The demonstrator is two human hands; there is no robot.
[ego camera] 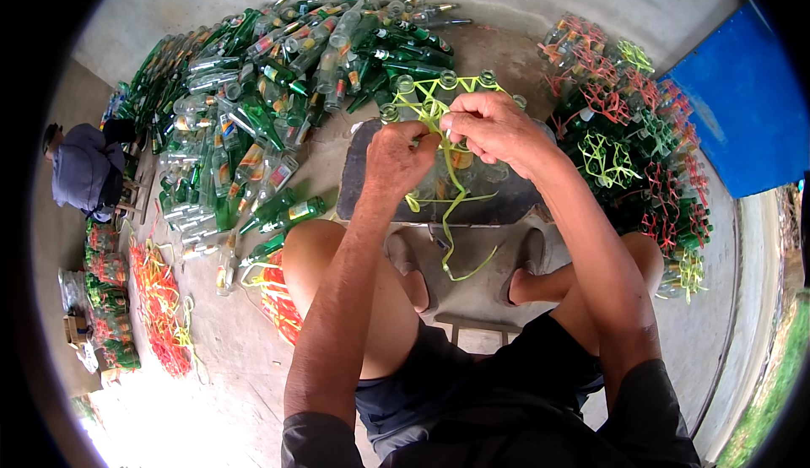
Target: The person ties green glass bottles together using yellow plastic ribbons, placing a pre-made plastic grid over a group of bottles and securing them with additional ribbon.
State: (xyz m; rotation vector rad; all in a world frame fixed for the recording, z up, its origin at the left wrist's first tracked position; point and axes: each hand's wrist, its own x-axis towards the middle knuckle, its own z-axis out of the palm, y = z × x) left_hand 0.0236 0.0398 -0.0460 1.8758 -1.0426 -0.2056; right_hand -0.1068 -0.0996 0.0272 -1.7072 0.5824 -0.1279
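Several clear glass bottles (448, 82) stand grouped on a low dark board (361, 170) before my knees. Yellow-green plastic strapping (421, 91) zigzags between their necks. Over the near side of the group, my left hand (403, 153) has its thumb and fingers closed on the strapping. My right hand (490, 125) pinches it too, just to the right and slightly higher. Between the hands the strands bunch together, and a loose strap end (449, 234) dangles past the board's near edge towards the floor. My fingers hide part of the bunched strands and some of the bottles.
A large heap of loose green and clear bottles (278, 75) lies at left. Strapped bottle bundles (626, 113) are stacked at right, beside a blue panel (728, 101). Red and yellow straps (161, 310) lie on the floor at left. Another person (88, 167) sits at far left.
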